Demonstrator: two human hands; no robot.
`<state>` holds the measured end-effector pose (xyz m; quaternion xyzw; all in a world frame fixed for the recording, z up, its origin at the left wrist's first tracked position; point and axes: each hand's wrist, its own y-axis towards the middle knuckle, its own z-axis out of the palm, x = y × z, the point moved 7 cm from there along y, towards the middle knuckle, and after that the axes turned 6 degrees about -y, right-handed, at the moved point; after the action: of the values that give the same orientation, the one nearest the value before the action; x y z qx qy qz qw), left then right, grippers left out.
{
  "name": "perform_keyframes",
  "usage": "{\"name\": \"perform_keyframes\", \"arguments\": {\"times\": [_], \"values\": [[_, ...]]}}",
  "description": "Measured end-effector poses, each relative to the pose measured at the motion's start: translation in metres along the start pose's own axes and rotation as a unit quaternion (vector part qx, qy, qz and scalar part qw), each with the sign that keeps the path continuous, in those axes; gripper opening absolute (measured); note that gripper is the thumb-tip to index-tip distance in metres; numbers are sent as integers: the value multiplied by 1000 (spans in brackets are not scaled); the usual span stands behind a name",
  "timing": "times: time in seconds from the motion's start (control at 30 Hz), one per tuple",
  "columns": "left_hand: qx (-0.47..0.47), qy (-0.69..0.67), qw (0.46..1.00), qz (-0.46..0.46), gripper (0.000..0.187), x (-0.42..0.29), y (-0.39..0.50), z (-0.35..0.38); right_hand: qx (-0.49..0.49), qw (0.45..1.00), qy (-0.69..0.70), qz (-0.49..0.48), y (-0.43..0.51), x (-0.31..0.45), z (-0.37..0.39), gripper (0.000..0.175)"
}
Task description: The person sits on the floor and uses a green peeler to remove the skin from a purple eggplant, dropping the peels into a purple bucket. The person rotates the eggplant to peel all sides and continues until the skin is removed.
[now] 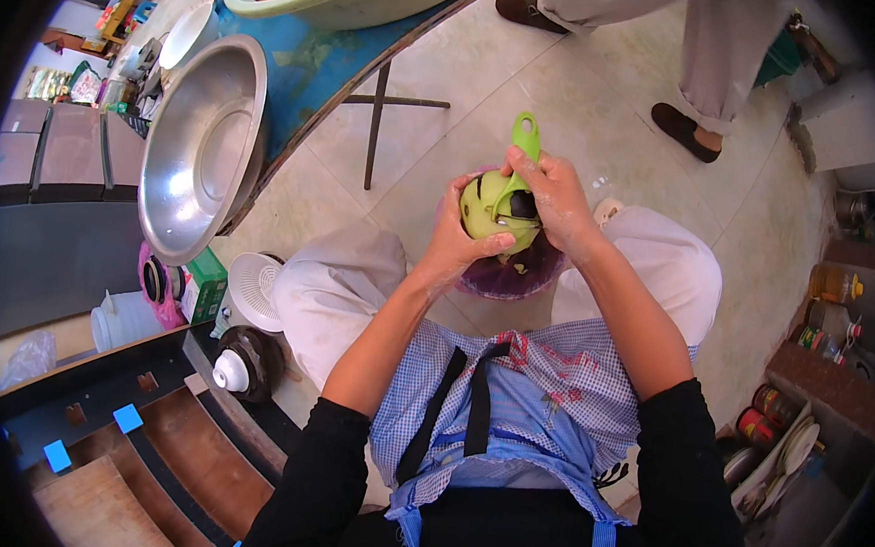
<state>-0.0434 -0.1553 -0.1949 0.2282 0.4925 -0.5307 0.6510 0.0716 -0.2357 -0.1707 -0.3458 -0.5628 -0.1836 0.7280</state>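
Note:
My left hand (455, 233) cups a round, pale-green, mostly peeled vegetable (475, 212), probably a round eggplant, with dark patches of skin left on it. In my right hand (560, 198) is a green plastic Y-peeler (526, 132), its holed handle end pointing away from me. The peeler's head lies against the vegetable's right side, by a glossy dark patch. Directly below, between my knees, stands a bin with a purple plastic liner (508, 281), and a few pale scraps show in it. The vegetable hides part of the bin.
A blue-topped table (322, 63) at the upper left carries a steel basin (197, 153) and a pale green tub (349, 5). Another person's shoes (683, 130) are on the tiled floor ahead. A white colander (255, 289) sits by my left knee; bottles (831, 284) line the right.

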Motion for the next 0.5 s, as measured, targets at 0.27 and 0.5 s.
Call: {"name": "perform_keyframes", "arguments": {"times": [0.27, 0.5], "values": [[36, 115, 991, 50, 108, -5, 1, -1, -30, 981, 164, 94, -1, -4, -8, 35], [24, -71, 997, -18, 102, 6, 2, 6, -37, 992, 106, 62, 1, -6, -7, 40]]}}
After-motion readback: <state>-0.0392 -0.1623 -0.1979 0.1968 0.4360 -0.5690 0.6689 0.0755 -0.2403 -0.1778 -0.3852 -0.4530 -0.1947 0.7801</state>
